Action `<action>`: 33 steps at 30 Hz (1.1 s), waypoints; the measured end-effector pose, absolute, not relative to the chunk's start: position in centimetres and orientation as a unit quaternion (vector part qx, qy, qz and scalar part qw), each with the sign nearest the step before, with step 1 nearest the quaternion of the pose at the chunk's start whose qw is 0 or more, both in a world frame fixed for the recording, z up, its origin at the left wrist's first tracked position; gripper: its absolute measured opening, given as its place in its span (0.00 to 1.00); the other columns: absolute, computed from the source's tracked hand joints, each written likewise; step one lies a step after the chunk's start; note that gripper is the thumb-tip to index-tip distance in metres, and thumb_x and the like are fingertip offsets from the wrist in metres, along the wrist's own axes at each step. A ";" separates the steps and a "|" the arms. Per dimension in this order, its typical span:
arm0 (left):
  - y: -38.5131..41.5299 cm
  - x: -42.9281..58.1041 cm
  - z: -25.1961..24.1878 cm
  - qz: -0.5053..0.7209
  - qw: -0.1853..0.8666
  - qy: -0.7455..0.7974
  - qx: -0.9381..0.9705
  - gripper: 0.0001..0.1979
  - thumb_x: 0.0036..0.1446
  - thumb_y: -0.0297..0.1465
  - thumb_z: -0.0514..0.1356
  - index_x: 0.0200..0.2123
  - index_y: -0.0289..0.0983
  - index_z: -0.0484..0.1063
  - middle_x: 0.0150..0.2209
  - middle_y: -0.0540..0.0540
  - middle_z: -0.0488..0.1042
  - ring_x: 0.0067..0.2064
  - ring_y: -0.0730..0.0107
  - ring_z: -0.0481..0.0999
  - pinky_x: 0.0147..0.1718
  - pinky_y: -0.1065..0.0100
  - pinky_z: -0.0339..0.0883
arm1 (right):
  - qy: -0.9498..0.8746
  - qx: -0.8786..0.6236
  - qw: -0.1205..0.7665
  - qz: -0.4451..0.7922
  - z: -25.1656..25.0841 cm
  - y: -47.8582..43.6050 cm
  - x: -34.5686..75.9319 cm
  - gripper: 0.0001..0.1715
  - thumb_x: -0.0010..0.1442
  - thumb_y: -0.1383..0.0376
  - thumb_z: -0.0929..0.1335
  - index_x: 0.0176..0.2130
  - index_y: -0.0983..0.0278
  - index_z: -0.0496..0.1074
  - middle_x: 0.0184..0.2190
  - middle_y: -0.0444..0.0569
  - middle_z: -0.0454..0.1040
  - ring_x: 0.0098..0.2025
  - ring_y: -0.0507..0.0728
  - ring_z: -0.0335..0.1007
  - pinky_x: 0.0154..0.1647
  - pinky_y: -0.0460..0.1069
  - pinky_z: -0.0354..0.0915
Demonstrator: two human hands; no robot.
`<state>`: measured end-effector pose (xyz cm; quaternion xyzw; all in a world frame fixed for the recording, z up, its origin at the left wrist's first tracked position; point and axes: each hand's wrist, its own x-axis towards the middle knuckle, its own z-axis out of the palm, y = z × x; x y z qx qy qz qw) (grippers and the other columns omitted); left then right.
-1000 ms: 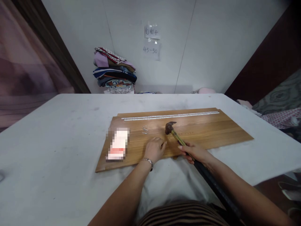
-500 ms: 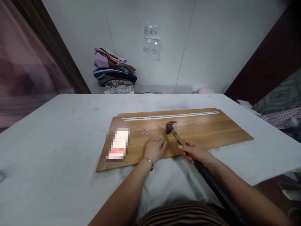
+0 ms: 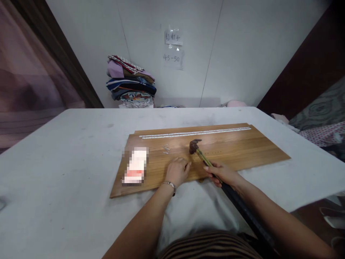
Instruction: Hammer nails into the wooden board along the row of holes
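Underside of L hand (image 3: 178, 171) hidden: only its back & thumb side are seen, fingers curled down onto the board (image 3: 250, 145), so whether its grip is closed on anything can't be told. Striking face of the hammer (image 3: 204, 158) is turned down and hard to make out; whether the wood is touched by it is unclear. Butt end of handle is lost in dark beside the striped clothing (image 3: 210, 246). A phone-shaped item (image 3: 134, 165), 9 o'clock from L hand, is blurred out by pixels. Dark dots (image 3: 212, 153), approx. 3–4 o'clock from hammer head, too small to be identified.

Hammer is held by R hand (image 3: 221, 173), grip wrapped firmly round the handle; head is placed over mid-board, 1 o'clock from L hand, handle slanted toward 5 o'clock. Head: rusty brown metal w/ curved claw; handle yellowish up top, black lower down.

Loose nails (image 3: 166, 148), slim, shiny & silvery, are scattered at 11 o'clock from L hand. Board is flat, rectangular, brown w/ lengthwise grain, laid on a white, lightly stained desk (image 3: 67, 162). Along its 12 o'clock side, 2 thin white marked strips (image 3: 156, 137) are set nearly parallel. Metal-look bracelet (image 3: 169, 184) is worn on L wrist.
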<state>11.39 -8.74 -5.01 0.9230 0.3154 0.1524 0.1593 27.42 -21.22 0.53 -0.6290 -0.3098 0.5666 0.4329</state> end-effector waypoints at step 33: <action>-8.8 11.4 -4.8 0.149 0.166 0.319 0.921 0.17 0.68 0.34 0.52 0.30 0.37 0.76 0.32 0.43 0.76 0.40 0.63 0.74 0.39 0.65 0.62 | -0.307 -0.626 0.430 0.574 0.9 -21.3 27.2 0.27 0.46 0.48 0.74 0.30 0.60 0.59 0.19 0.34 0.61 0.13 0.43 0.50 0.11 0.42 0.48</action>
